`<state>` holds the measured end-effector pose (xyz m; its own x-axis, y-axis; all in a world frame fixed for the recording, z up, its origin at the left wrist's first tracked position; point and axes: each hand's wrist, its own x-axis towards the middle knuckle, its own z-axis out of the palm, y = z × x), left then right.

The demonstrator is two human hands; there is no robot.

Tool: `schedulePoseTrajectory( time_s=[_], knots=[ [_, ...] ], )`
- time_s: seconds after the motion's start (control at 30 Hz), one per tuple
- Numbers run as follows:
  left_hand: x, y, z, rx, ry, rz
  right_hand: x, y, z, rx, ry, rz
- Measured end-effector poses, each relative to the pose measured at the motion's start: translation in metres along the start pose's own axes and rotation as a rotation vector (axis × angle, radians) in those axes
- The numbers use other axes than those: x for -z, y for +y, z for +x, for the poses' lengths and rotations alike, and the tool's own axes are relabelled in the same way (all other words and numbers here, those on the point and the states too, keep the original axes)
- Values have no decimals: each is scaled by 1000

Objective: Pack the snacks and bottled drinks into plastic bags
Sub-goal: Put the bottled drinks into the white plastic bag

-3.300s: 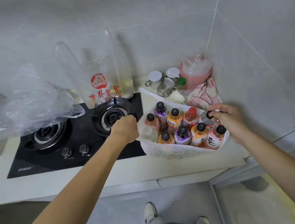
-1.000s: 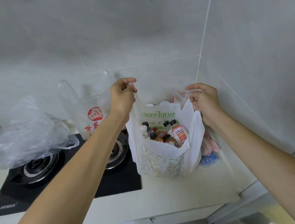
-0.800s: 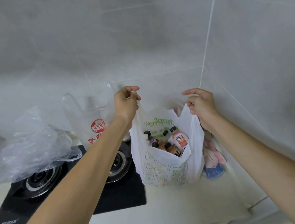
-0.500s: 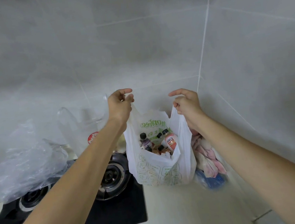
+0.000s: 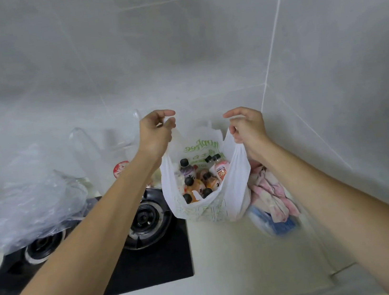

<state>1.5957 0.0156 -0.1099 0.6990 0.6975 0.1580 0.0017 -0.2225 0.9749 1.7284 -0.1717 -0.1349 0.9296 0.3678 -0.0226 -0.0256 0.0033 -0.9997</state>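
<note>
- My left hand [image 5: 155, 135] pinches the left handle of the white bag [image 5: 232, 192], fingers curled round the loop.
- My right hand [image 5: 248, 127] grips the right handle, thumb and fingers closed on it.
- Bag hangs below and between both grips, base on or just off the counter [image 5: 228, 255]; can't tell which.
- Bottles [image 5: 200, 179] sit inside, straight under the gap between my hands, some tilted.
- Doing it well, I judge: bring both handles together over the load's middle, keep pull even so the bottles don't tip.
- Stove [image 5: 146, 219] sits just left of the bag; lift straight up, no swing.
- Risk: thin handles stretch under the weight.
</note>
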Motion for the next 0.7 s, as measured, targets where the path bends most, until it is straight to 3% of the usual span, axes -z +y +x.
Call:
schedulePoseTrajectory(
  time_s=[0.43,0.7],
  knots=[
    [-6,-24,-13,15,-8,74,6,22,-8,-37,-68,-81],
    [-4,-40,-21,54,-58,163,0,27,-10,-85,-229,-200]
  ],
)
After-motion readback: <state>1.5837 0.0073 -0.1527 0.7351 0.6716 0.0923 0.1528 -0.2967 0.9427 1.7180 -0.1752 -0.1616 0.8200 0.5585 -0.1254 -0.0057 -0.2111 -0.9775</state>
